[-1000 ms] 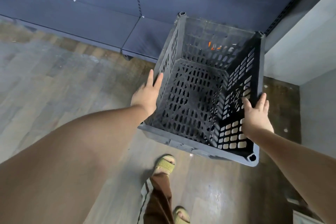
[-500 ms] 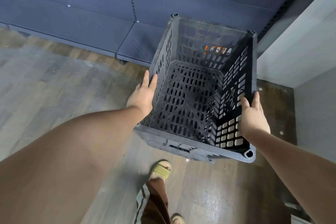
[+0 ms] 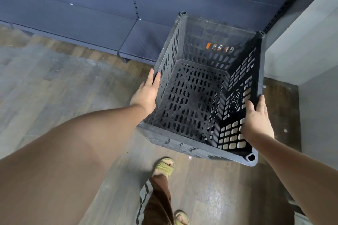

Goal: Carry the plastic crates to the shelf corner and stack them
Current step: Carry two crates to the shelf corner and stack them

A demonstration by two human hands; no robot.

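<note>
I hold the black plastic crate [image 3: 199,97] between my palms, open side up, above the wooden floor [image 3: 64,87]. My left hand [image 3: 146,93] presses flat against its left wall, fingers straight. My right hand [image 3: 257,120] grips the right wall near the corner, fingers spread over the rim. The crate is near the blue shelf base [image 3: 142,40] and the grey wall [image 3: 301,45] at far right

Shelf [image 3: 144,42] ahead, wall [image 3: 301,45] right.
</note>
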